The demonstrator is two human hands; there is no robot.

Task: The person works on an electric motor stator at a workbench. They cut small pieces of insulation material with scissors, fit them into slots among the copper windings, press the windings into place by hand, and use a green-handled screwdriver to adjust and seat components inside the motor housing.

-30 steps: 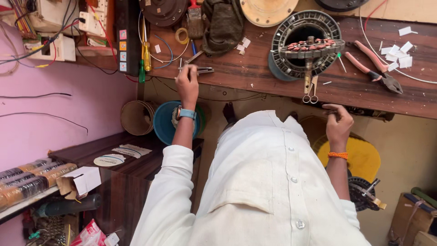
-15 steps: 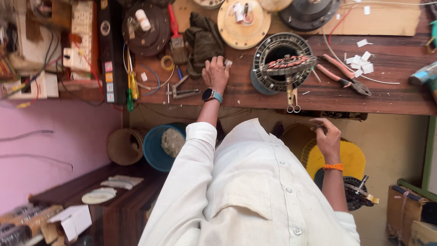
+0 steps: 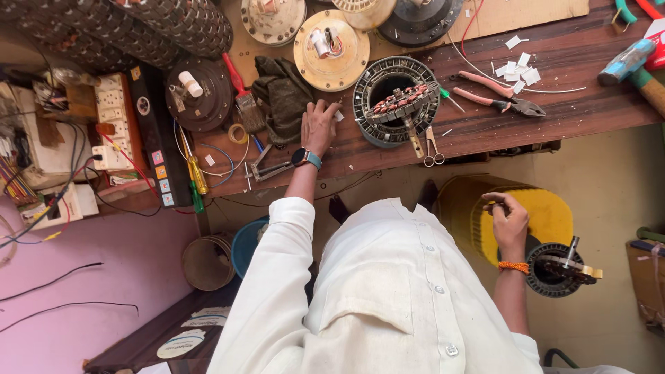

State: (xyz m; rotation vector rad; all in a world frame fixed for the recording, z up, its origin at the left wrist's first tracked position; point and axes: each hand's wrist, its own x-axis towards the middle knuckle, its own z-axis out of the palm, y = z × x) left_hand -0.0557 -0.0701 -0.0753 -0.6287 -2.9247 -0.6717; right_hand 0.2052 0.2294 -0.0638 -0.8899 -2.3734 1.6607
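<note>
A person's left hand (image 3: 318, 128) rests with fingers spread on the wooden workbench (image 3: 554, 104) just beside the wound fan stator (image 3: 395, 100), seemingly feeling for a small part, while the right hand (image 3: 509, 221) hangs loosely curled, empty, below the bench edge.

1. The hammer (image 3: 634, 66) runs off the right edge; its handle end is cut off.
2. The round metal covers (image 3: 415, 14) at the top are cut by the top edge.
3. The right hand (image 3: 509, 221) curls shut; whatever is inside is hidden.
4. The paper bits (image 3: 516, 66) are too small to tell apart.
</note>
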